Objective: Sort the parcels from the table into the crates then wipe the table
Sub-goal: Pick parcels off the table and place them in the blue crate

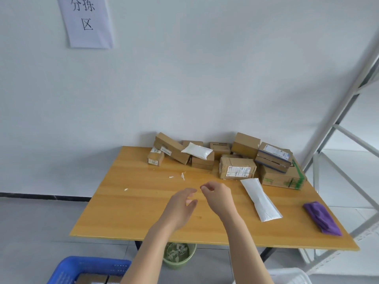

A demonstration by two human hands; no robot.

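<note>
At the lower left a blue crate (86, 267) stands on the floor with brown boxes inside it. A green bin (179, 256) sits under the near edge of the counter (133, 212). A few pale scraps (182, 176) lie on the wood left of centre.

Over the middle of the counter the left grip (180, 208) hovers with fingers apart and relaxed, holding nothing. Just beside it, the right grip (217, 196) has its fingers loosely curled downward, and nothing shows in them.

The cardboard parcels (238, 168) are heaped along the far edge against the wall, with a white pouch (196, 150) lying on top of them. A flat white mailer (260, 199) lies alone in front of the heap. Near the right edge rests a folded purple cloth (322, 218). A white crate (291, 275) shows at the lower right.
</note>
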